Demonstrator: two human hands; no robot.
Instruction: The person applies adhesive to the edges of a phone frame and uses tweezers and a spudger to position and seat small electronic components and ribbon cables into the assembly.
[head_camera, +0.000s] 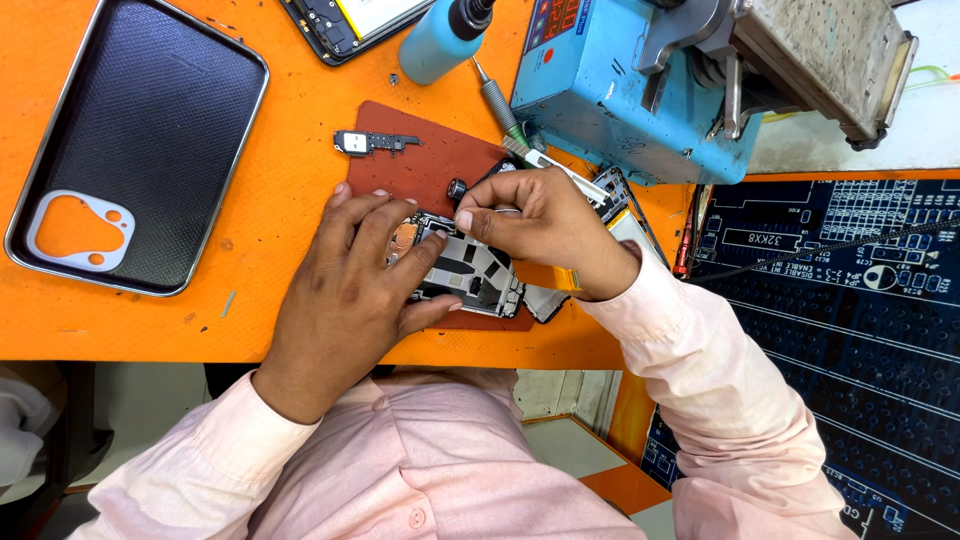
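Presently, two bare hands are at work over one opened phone (470, 275) lying on a single rust-brown mat (425, 150), which itself rests on the orange bench top (290, 110). The left hand (350, 285) lies flat across the near side of the phone, fingers spread and pressed down on its frame and inner metal plate, thumb braced against the lower edge; it steadies rather than clasps. The right hand (535, 225) is curled, thumb and forefinger pinched together at the phone's upper edge on something too small to identify, and whether a tool sits in that pinch cannot be told. One small black round part (457, 188) sits just beside those fingertips on the mat. One small circuit piece (372, 143), dark with a pale patch, lies apart near the mat's far-left corner. One dark textured back cover (140, 140) with a silver rim and a white camera cut-out lies well to the left on the bench. One further opened handset (350, 25) is partly visible at the top edge. One light-blue bottle (440, 40) with a black nozzle lies tilted near it, and one grey-handled driver (495, 105) rests between the bottle and a single blue bench machine (610, 90) bearing a red display. To the right lies one dark-blue work mat (850, 300) printed in white. Both sleeves are pale pink.
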